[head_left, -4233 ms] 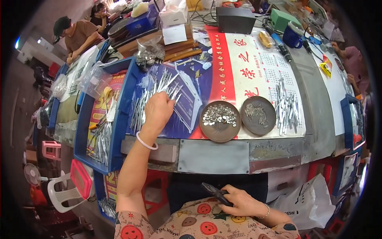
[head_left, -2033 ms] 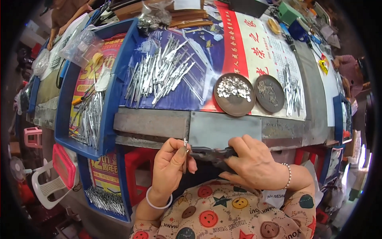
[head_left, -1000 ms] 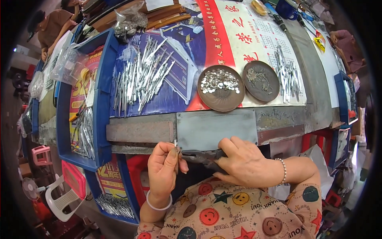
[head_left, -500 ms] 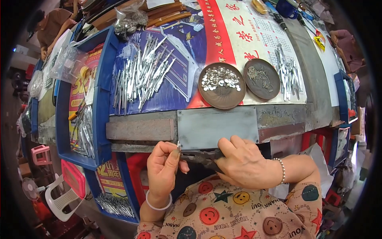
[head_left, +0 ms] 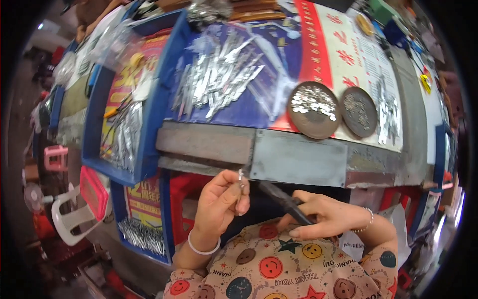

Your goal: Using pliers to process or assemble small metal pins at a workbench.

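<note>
My left hand (head_left: 219, 204) is closed in a pinch on a thin, shiny metal piece (head_left: 241, 175) that pokes up between thumb and forefinger; most of it is hidden, and it resembles the slim tweezers-like strips on the table. My right hand (head_left: 331, 214) lies over a dark bar-shaped handle (head_left: 281, 199), its fingers bent around the near end and its thumb stretched along the near side. The bar slants from the table's front edge toward me. A grey metal plate (head_left: 298, 157) sits just beyond both hands.
Loose metal strips (head_left: 219, 74) lie on the blue sheet, with more (head_left: 388, 117) at the right. Two brown dishes hold small parts: silvery discs (head_left: 313, 105) and thin bits (head_left: 359, 112). Blue trays (head_left: 164, 94) stand left. A brownish block (head_left: 199, 144) borders the plate.
The view has swung left, so the table appears shifted right. My right hand has dropped toward me and loosened from a fist, exposing the dark bar. My left hand still pinches the metal piece.
</note>
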Demonstrator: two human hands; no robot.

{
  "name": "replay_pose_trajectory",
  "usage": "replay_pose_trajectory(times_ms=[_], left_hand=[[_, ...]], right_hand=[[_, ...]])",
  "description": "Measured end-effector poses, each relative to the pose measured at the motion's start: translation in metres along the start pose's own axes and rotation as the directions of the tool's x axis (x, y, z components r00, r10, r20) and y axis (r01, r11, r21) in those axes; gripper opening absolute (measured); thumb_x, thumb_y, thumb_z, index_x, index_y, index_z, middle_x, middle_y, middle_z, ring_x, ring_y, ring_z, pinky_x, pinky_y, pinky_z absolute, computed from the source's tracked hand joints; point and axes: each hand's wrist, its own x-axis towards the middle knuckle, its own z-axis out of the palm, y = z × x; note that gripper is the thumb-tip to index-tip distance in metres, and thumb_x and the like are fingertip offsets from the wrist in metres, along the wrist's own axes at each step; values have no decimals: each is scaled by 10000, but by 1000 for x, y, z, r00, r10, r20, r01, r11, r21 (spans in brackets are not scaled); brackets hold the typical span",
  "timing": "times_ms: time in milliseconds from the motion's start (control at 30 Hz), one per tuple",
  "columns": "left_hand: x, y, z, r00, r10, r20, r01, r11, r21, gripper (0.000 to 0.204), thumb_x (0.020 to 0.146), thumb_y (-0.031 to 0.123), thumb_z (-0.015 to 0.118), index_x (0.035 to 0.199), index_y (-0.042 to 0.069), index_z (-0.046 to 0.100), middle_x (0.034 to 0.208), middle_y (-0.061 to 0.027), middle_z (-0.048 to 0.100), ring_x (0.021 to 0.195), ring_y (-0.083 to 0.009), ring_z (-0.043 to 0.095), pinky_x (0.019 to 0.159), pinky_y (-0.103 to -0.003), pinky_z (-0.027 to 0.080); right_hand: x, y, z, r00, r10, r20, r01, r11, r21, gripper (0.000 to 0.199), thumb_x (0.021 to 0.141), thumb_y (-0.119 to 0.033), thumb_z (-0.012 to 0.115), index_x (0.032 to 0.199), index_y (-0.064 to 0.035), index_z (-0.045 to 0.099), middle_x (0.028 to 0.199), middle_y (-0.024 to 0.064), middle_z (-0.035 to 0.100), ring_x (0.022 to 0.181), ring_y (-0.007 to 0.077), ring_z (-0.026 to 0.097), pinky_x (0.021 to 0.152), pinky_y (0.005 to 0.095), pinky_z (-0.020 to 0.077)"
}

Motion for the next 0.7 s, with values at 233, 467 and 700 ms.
replay_pose_trajectory(times_ms=[233, 467, 700], left_hand=[[-28, 3, -34, 994, -44, 97, 67, 966, -250, 241, 974, 177, 614, 1097, -23, 561, 954, -97, 590, 616, -87, 533, 524, -206, 431], [-87, 31, -88, 867, 315, -386, -289, 949, 126, 113, 980, 126, 580, 1054, 41, 566, 851, -62, 619, 597, -95, 536, 529, -216, 415], [-270, 97, -301, 169, 918, -360, 83, 351, 933, 123, 955, 90, 619, 1044, 6, 636, 908, 1, 647, 824, -63, 575, 761, -213, 463]], right_hand=[[1, -6, 22, 994, 34, -101, -55, 976, -209, 290, 805, -226, 696, 1006, -18, 706, 1077, 163, 526, 901, 314, 605, 797, 360, 501], [15, -7, 38, 993, 14, -121, -54, 942, -331, 233, 796, -167, 679, 960, -1, 679, 1178, 219, 524, 976, 369, 592, 828, 384, 494], [38, -7, 55, 995, -56, -86, 23, 937, -349, 168, 721, -80, 648, 834, 41, 680, 1083, 222, 573, 813, 392, 627, 729, 379, 514]])
